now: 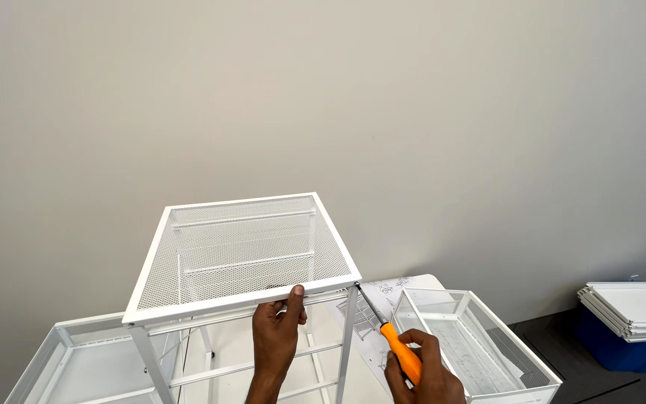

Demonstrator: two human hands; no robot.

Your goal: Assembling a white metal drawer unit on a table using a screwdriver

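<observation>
A white metal rack with a mesh top panel [244, 251] stands in front of me against a plain wall. My left hand [277, 333] grips the front edge of the mesh top, thumb on the rim. My right hand [424, 370] holds an orange-handled screwdriver [401, 352]. Its metal shaft points up and left, with the tip at the rack's front right corner [356, 284], just under the top panel.
A white mesh basket [476, 344] sits at lower right, on a paper instruction sheet [383, 295]. Another white basket [76, 359] lies at lower left. A stack of white panels [633, 307] rests on a blue bin [622, 348] at far right.
</observation>
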